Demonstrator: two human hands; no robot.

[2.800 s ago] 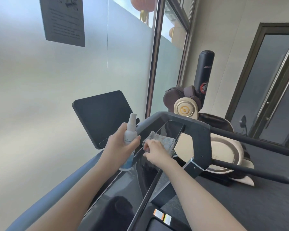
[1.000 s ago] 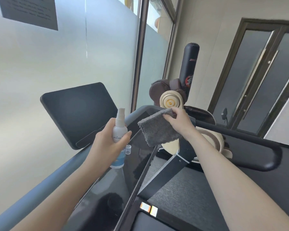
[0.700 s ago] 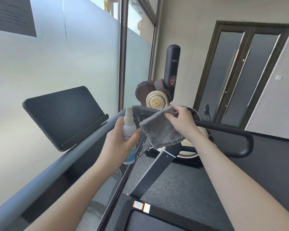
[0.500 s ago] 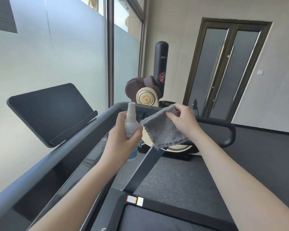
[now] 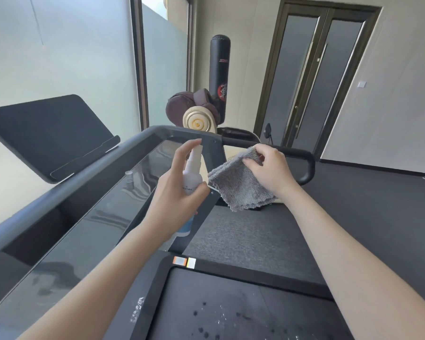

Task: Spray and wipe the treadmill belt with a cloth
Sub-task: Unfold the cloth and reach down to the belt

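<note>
My left hand (image 5: 176, 192) grips a small white spray bottle (image 5: 191, 179) upright, with the index finger on top of its nozzle. My right hand (image 5: 270, 169) pinches the top edge of a folded grey cloth (image 5: 238, 187), which hangs in the air just right of the bottle. Below both hands lies the black treadmill belt (image 5: 243, 312), with small wet spots and droplets on its front part. The lower part of the bottle is hidden behind my left hand.
The treadmill's glossy console panel (image 5: 103, 217) and grey frame rail (image 5: 59, 192) run along the left, with a black tablet holder (image 5: 47, 133) beyond. A small clear cap (image 5: 128, 179) stands on the console. A black handlebar (image 5: 302, 165), punching bag (image 5: 219, 77) and double door (image 5: 314, 77) lie ahead.
My right hand lifted the cloth off the console and now holds it in the air. The view turned down and right, bringing the belt into sight. My left index finger moved onto the nozzle.
</note>
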